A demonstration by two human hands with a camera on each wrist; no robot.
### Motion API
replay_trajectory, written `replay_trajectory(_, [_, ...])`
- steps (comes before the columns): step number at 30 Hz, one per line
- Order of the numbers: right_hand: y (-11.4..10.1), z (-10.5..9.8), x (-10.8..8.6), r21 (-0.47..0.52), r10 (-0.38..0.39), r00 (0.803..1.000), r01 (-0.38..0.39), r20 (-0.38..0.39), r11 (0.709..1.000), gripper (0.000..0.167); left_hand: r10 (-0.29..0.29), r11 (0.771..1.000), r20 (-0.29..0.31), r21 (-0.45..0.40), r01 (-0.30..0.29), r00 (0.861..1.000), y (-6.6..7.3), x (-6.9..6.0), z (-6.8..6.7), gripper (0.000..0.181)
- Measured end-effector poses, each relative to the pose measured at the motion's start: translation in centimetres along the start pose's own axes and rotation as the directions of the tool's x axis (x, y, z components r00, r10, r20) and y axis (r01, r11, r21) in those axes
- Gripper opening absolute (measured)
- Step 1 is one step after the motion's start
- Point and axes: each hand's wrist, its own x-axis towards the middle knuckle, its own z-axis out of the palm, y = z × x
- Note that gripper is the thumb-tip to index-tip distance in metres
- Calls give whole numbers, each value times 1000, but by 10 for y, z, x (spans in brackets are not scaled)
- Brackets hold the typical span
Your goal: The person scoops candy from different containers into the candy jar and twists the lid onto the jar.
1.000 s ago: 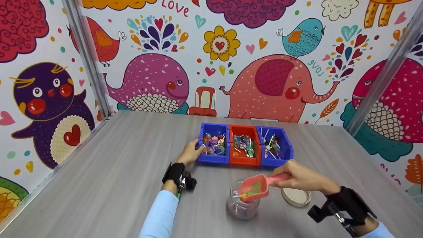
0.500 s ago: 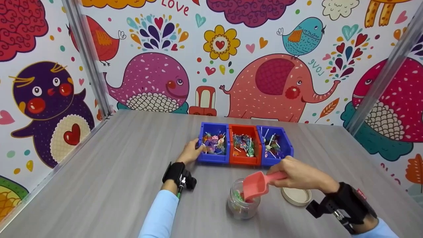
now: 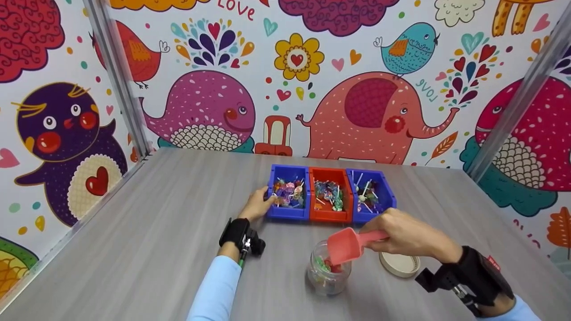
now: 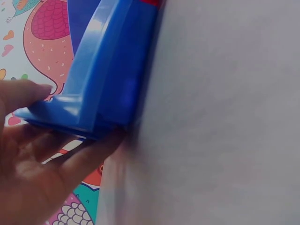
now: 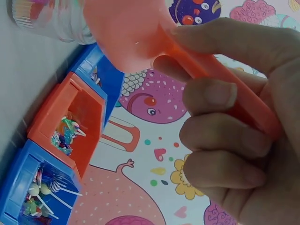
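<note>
Free tabletop [image 3: 283,272] between left sleeve [image 3: 216,287] and jar [image 3: 328,283], with bins [image 3: 331,216] in the way beyond, scoop [image 3: 345,246] and lid [image 3: 400,266] rightward

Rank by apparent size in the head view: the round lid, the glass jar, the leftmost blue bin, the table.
1. table
2. glass jar and leftmost blue bin: too alike to rank; the jar is nearer the camera
3. round lid

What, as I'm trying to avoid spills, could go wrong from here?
The glass jar might tip if the pink scoop bumps its rim: the left grip holds a blue bin and the right grip the scoop, so neither steadies it. The round lid, partly covered by the right grip in the head view, could perhaps get nudged.
</note>
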Motion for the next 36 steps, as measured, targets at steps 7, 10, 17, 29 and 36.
replay_trajectory(7, [17, 0, 5, 116, 58, 997, -51, -58, 992, 21, 16, 1000, -7, 24, -16, 1000, -2, -1, -1, 40])
replay_trajectory(10, [25, 4, 15, 154, 100, 988, -82, -114, 985, 26, -8, 1000, 0, 19, 8, 1000, -3, -1, -1, 44])
replay_trajectory(17, [34, 17, 53, 207, 262, 946, -222, -191, 953, 33, 4, 1000, -12, 13, -3, 1000, -3, -2, 1, 42])
replay_trajectory(29, [40, 24, 97, 162, 306, 937, -280, -170, 946, 23, 34, 999, -13, 23, -34, 999, -3, 0, 2, 40])
replay_trajectory(36, [30, 23, 118, 80, 322, 934, -313, -156, 946, 28, 54, 998, -14, 22, -54, 998, -3, 0, 0, 37])
